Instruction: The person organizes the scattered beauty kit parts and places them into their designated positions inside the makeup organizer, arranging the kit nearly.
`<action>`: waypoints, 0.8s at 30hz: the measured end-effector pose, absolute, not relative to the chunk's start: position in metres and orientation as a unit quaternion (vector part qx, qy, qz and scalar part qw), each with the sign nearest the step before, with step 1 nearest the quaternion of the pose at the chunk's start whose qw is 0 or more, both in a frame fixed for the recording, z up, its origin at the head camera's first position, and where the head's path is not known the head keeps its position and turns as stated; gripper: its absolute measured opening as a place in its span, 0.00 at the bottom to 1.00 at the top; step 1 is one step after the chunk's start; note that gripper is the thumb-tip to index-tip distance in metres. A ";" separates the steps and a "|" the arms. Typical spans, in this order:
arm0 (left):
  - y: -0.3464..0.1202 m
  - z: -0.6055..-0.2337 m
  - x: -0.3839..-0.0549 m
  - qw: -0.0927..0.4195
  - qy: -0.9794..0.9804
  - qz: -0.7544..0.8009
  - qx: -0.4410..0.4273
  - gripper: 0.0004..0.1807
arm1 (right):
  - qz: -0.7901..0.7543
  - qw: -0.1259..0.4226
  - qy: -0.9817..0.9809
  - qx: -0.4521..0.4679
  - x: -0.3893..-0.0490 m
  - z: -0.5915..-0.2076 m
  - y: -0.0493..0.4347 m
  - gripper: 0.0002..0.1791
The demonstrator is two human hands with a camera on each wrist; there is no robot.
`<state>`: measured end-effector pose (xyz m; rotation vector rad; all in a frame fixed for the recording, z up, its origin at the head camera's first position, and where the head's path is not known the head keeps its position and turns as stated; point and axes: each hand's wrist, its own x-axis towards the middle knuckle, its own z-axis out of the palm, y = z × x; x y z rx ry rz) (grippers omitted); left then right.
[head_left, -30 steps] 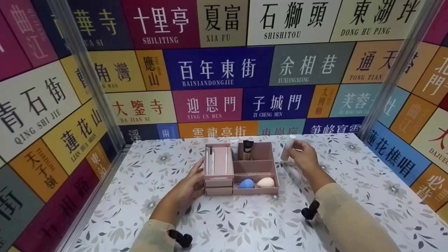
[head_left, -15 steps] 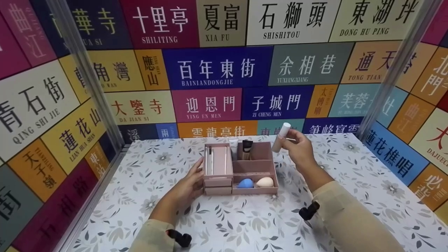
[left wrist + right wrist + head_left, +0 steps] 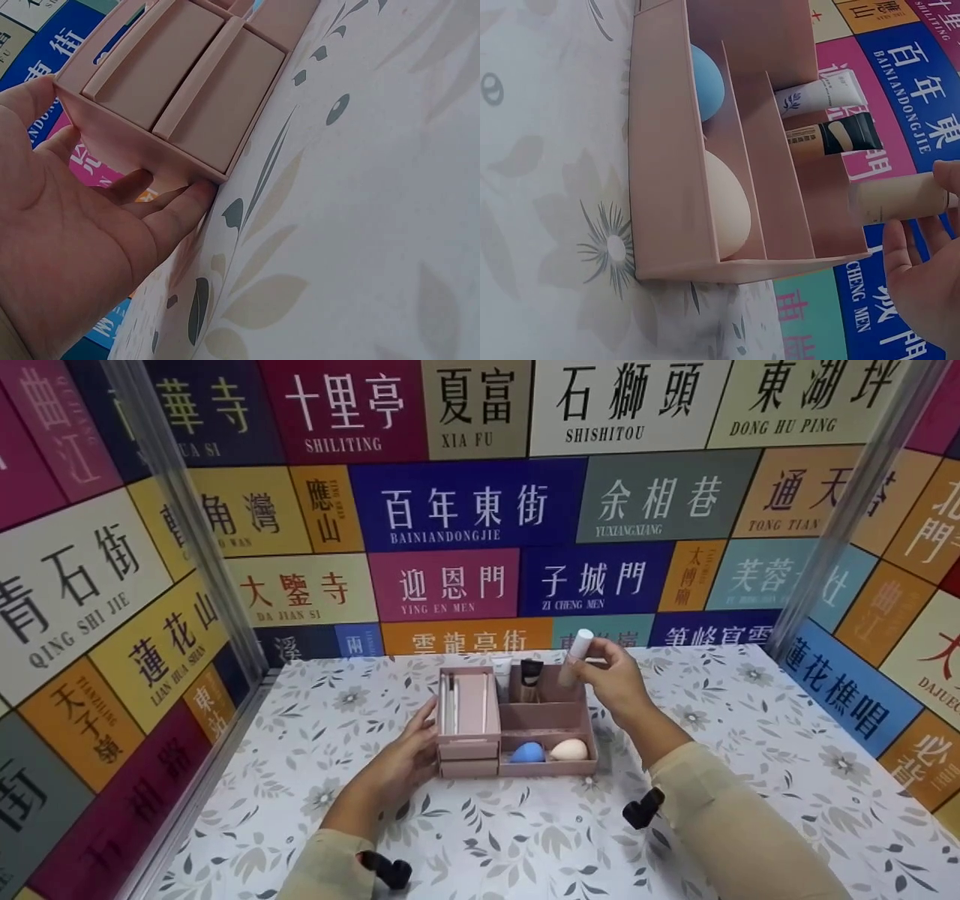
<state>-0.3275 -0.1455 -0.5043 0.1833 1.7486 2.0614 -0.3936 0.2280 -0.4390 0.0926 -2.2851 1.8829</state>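
Observation:
In the head view a pink makeup organizer (image 3: 547, 769) stands on the table. My left hand (image 3: 401, 757) rests against its left side; the left wrist view shows the fingers (image 3: 187, 206) extended along the wall beside two drawers (image 3: 217, 97). My right hand (image 3: 621, 681) pinches a beige bottle with a white cap (image 3: 900, 199), held tilted over the organizer's back right compartment. The bottle's lower end is at that compartment's opening. A black-capped tube (image 3: 844, 135) and a white tube (image 3: 825, 95) stand in the same back row.
A blue makeup sponge (image 3: 528, 753) and a cream makeup sponge (image 3: 570, 751) lie in the front compartment. Thin sticks, one dark-tipped (image 3: 453, 701), lie in the top left tray. Sign-covered walls (image 3: 469, 502) enclose the floral tabletop (image 3: 525, 840).
My right hand has lifted the bottle off the table on the right and carried it left, over the organizer's back compartment. The left hand has stayed at the organizer's side.

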 end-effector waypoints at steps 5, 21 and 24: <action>-0.146 -0.505 -0.328 0.215 0.626 0.747 0.069 0.36 | 0.631 0.093 -0.770 0.024 -0.399 -0.443 0.225 0.24; -0.146 -0.505 -0.328 0.213 0.623 0.749 0.072 0.37 | 0.592 0.103 -0.799 0.015 -0.408 -0.448 0.214 0.23; -0.146 -0.505 -0.327 0.211 0.624 0.748 0.076 0.37 | 0.578 0.102 -0.809 0.014 -0.406 -0.448 0.213 0.25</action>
